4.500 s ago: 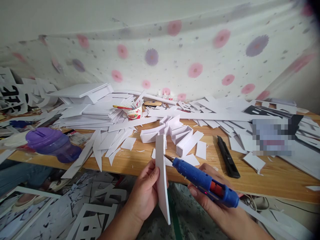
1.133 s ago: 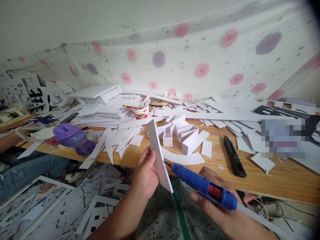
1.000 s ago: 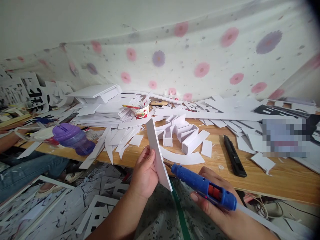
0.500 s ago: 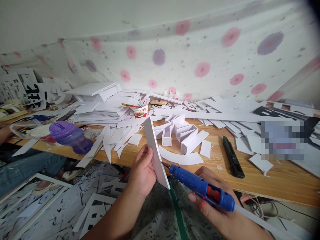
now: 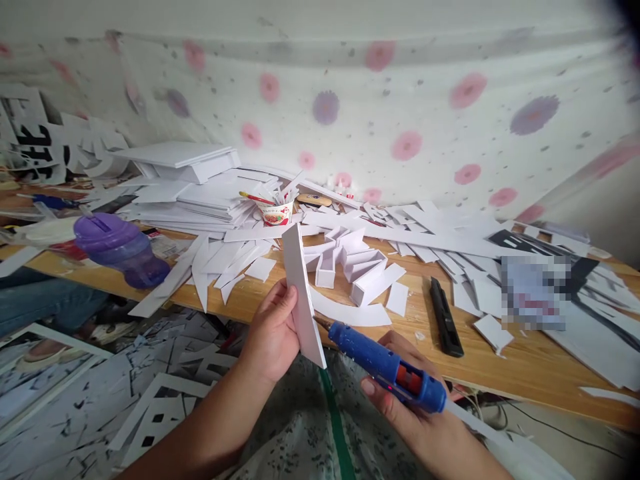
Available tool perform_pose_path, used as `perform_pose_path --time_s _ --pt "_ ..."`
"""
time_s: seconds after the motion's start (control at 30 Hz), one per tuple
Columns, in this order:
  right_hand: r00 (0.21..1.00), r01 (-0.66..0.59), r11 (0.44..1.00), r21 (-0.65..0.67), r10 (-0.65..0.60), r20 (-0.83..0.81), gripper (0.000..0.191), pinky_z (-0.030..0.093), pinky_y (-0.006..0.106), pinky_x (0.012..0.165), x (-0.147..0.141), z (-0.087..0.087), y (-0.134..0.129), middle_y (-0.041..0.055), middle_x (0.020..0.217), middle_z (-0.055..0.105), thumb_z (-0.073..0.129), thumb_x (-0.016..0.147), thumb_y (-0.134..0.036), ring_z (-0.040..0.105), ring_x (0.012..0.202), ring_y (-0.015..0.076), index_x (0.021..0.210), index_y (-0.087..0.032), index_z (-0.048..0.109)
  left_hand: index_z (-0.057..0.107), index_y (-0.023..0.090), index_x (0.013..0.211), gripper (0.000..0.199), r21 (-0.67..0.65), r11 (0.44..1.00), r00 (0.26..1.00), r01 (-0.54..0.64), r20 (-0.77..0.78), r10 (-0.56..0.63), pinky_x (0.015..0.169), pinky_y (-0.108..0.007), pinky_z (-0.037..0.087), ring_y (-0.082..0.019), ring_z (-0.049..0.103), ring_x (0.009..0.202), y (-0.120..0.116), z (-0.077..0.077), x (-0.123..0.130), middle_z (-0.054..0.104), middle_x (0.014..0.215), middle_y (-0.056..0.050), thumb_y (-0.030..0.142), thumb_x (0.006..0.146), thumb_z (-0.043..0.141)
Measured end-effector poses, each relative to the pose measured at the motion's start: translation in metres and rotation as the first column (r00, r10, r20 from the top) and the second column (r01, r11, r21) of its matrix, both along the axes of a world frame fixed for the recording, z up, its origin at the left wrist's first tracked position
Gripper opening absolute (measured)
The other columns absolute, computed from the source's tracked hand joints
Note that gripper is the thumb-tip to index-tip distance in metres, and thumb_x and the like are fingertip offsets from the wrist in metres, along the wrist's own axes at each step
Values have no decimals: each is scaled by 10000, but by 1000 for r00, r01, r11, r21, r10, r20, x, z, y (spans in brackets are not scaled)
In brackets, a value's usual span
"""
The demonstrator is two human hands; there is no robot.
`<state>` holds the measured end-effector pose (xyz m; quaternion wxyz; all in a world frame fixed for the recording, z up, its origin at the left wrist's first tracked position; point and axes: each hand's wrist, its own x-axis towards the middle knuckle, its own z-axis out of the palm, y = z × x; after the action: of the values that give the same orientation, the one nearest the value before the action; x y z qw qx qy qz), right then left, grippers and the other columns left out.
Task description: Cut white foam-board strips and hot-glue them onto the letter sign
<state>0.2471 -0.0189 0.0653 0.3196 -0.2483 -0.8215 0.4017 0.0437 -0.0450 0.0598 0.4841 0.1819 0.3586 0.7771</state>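
Observation:
My left hand [image 5: 273,330] is closed on a narrow strip of white foam board [image 5: 303,303], held upright and tilted above the table's front edge. In my right hand [image 5: 410,400] is a blue hot glue gun [image 5: 387,363] with a white glue stick [image 5: 475,425] coming out of its back end. The gun's nozzle points at the strip's right edge, close to or touching it; which of the two I cannot tell. Behind the strip, folded white board shapes [image 5: 367,270] stand on the table beside a curved white piece [image 5: 350,311].
On the wooden table [image 5: 295,329] lie a black utility knife [image 5: 444,320] at right and a purple cup [image 5: 123,250] at left. Farther back are a paper tub of scraps [image 5: 276,212] and stacked white boards [image 5: 185,162]. Offcuts cover the floor [image 5: 65,407]. Another person's leg [image 5: 30,310] shows at left.
The view has shifted, so most of the table now sits farther left. The strip and the glue gun stay together, with the nozzle still by the strip's right edge.

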Motion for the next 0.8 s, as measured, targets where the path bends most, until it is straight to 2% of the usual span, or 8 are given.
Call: perform_pose_path --time_s 0.27,0.57,0.8 --pt "999 -11 999 -47 13 40 259 390 246 602 1 -2 0 -30 739 431 532 904 -336 475 666 118 712 -211 411 615 169 888 323 -11 1000 1000 -24 -11 24 591 -206 453 -89 529 610 3 -1 -4 603 734 12 314 671 805" --pt "997 -9 1000 -4 10 74 267 412 245 582 1 -3 0 -26 722 446 509 908 -338 493 647 122 699 -215 400 612 170 888 372 -23 999 999 -47 8 47 578 -213 438 -91 516 612 4 2 -6 589 730 15 319 628 832" --pt "996 2 997 77 -9 86 231 470 242 550 2 1 1 -22 690 489 526 889 -330 550 611 135 700 -231 438 620 168 909 399 -16 997 997 -72 10 72 540 -207 409 -82 484 576 5 4 -8 557 689 25 328 618 841"
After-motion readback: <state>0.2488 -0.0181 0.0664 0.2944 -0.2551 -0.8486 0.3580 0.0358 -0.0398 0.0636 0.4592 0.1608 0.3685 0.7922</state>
